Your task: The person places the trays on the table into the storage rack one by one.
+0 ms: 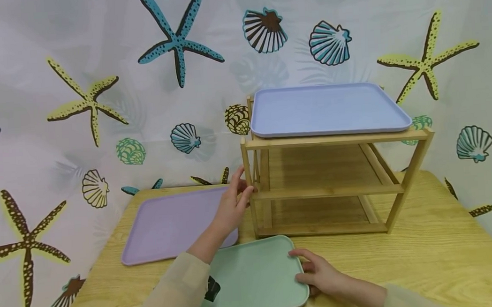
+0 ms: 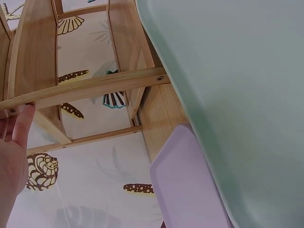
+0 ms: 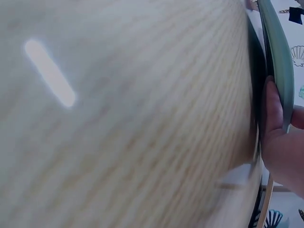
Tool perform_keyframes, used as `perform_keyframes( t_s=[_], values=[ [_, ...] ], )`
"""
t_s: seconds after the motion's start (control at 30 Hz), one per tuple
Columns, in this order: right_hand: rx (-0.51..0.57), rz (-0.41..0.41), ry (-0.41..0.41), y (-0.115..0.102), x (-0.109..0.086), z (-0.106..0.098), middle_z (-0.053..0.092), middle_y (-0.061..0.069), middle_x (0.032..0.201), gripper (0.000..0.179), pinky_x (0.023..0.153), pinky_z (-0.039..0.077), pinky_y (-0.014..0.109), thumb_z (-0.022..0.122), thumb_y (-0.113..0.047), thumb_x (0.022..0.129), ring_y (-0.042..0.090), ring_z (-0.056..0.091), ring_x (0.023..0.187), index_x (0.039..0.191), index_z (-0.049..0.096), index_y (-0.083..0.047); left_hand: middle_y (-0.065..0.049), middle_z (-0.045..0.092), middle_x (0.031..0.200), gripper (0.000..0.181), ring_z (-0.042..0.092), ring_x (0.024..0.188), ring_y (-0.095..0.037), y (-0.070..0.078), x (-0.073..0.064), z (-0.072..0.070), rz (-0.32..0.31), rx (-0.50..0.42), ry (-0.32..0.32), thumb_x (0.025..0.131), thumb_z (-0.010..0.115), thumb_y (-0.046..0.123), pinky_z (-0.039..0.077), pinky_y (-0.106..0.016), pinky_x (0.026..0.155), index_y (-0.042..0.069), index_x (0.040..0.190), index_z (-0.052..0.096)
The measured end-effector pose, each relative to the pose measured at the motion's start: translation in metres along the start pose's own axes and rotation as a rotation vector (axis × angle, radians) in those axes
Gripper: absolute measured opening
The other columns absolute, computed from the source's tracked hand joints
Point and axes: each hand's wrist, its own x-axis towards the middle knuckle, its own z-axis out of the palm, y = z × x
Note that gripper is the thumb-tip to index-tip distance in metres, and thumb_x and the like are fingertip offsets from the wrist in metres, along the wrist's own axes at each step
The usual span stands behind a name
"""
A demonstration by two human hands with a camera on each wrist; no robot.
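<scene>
Tabletop [image 1: 438,254], left hand [image 1: 232,203] gripping rack [image 1: 328,192], right hand [image 1: 321,273] pinching green tray [image 1: 255,279]

On the pale wooden desk [image 1: 430,264], a three-tier light-wood rack [image 1: 328,192] stands toward the back edge, nearer the back right corner than the back left one. A rectangular light-blue plastic tray [image 1: 328,111] lies on its top tier. Left of the rack, a rectangular lilac plastic tray [image 1: 166,226] lies by the desk's back left corner. Before both is a rectangular mint-green plastic tray [image 1: 258,279]. The left hand [image 1: 230,206] is at the rack's front left post, the right hand [image 1: 323,275] at the mint-green tray's right edge. Behind the desk hangs a white shell-and-starfish-print fabric curtain [image 1: 150,112].
</scene>
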Motion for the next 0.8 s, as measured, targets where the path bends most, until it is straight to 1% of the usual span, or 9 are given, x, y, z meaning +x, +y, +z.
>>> perform_keyframes(
  t_s=[0.07,0.13,0.27,0.37,0.53,0.6,0.7,0.77,0.8],
  values=[
    [0.04,0.01,-0.007,0.0,-0.005,-0.003,0.06,0.025,0.119,0.057,0.062,0.057,0.037,0.055,0.003,0.096,0.028,0.066,0.088,0.146,0.028,0.004,-0.018,0.059,0.099,0.054,0.057,0.083,-0.032,0.001,0.0,0.0,0.003,0.001,-0.001,0.103,0.047,0.008,0.054,-0.047,0.063,0.005,0.152,0.024],
    [0.07,0.012,-0.017,-0.001,-0.011,-0.008,0.057,0.027,0.124,0.057,0.065,0.057,0.039,0.054,0.002,0.098,0.03,0.066,0.092,0.147,0.025,0.004,-0.017,0.06,0.099,0.054,0.058,0.084,-0.031,0.002,0.0,0.0,0.006,0.006,0.001,0.103,0.047,0.008,0.054,-0.045,0.063,0.004,0.152,0.024],
    [0.119,0.003,-0.04,-0.006,-0.026,-0.018,0.055,0.026,0.128,0.059,0.07,0.057,0.041,0.052,-0.003,0.1,0.031,0.065,0.098,0.149,0.021,0.002,-0.016,0.06,0.098,0.054,0.058,0.085,-0.03,0.002,0.0,0.0,0.014,0.034,0.006,0.103,0.048,0.007,0.055,-0.039,0.063,0.003,0.151,0.024],
    [0.137,-0.017,-0.049,-0.008,-0.038,-0.027,0.056,0.023,0.128,0.06,0.071,0.057,0.04,0.052,-0.006,0.101,0.028,0.064,0.099,0.15,0.018,0.003,-0.017,0.06,0.098,0.054,0.058,0.085,-0.03,0.003,-0.001,0.0,0.016,0.044,0.006,0.103,0.047,0.006,0.055,-0.038,0.062,0.002,0.151,0.023],
    [0.141,-0.086,-0.069,-0.01,-0.059,-0.042,0.057,0.018,0.126,0.059,0.074,0.056,0.038,0.049,-0.007,0.102,0.025,0.064,0.101,0.15,0.016,0.003,-0.016,0.06,0.098,0.054,0.058,0.084,-0.029,0.003,-0.001,-0.001,0.011,0.042,0.002,0.103,0.046,0.007,0.055,-0.038,0.062,0.002,0.151,0.022],
    [0.143,-0.106,-0.072,-0.011,-0.065,-0.048,0.057,0.015,0.126,0.055,0.076,0.056,0.038,0.048,-0.006,0.103,0.024,0.063,0.103,0.151,0.022,-0.003,-0.016,0.06,0.098,0.053,0.058,0.084,-0.03,0.003,-0.001,-0.001,0.011,0.041,0.003,0.103,0.046,0.007,0.055,-0.038,0.063,0.002,0.151,0.022],
    [0.156,-0.123,-0.076,-0.013,-0.075,-0.057,0.058,0.011,0.127,0.05,0.079,0.055,0.039,0.045,-0.005,0.103,0.022,0.062,0.105,0.15,0.032,-0.019,-0.017,0.06,0.098,0.053,0.059,0.085,-0.03,0.003,-0.001,-0.001,0.011,0.037,0.005,0.103,0.046,0.006,0.055,-0.038,0.063,0.002,0.151,0.023],
    [0.169,-0.135,-0.079,-0.014,-0.081,-0.064,0.057,0.008,0.128,0.05,0.08,0.055,0.039,0.043,-0.004,0.104,0.022,0.061,0.107,0.147,0.036,-0.029,-0.017,0.06,0.098,0.053,0.059,0.086,-0.031,0.003,-0.001,-0.001,0.007,0.03,0.005,0.103,0.046,0.006,0.055,-0.037,0.063,0.002,0.151,0.023],
    [0.176,-0.145,-0.083,-0.015,-0.085,-0.067,0.057,0.007,0.128,0.05,0.081,0.054,0.04,0.041,-0.004,0.104,0.021,0.061,0.108,0.146,0.037,-0.031,-0.017,0.06,0.098,0.053,0.059,0.086,-0.031,0.003,-0.001,-0.001,0.005,0.027,0.005,0.103,0.046,0.006,0.055,-0.037,0.063,0.002,0.151,0.023]
  ],
)
